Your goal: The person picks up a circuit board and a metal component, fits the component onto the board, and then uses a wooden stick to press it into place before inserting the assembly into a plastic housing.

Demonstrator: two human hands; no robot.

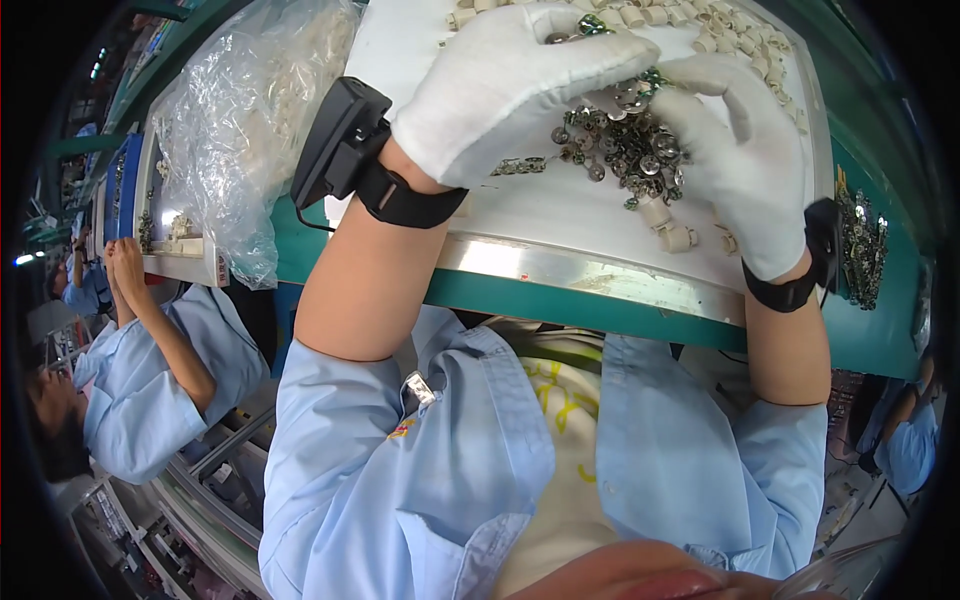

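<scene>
White gloves cover both of my hands above a white tray [590, 225]. My left hand [525, 85] is curled, with small green-and-silver electronic parts [632, 95] at its fingertips. From the right, my right hand [745, 150] meets it; its thumb and forefinger close in at the same spot, slightly blurred, and what they pinch is hidden. Directly below the fingers lies a heap of small parts [640, 155] with round silver discs and green bits. A few cream cylindrical pieces [678, 238] sit at the heap's near edge.
More cream cylinders [735, 40] spread along the tray's far side. A clear plastic bag [250, 120] of pale pieces stands left. Bundled green-and-silver strips [862, 250] lie on the green bench at right. A co-worker in light blue [170, 370] sits at left.
</scene>
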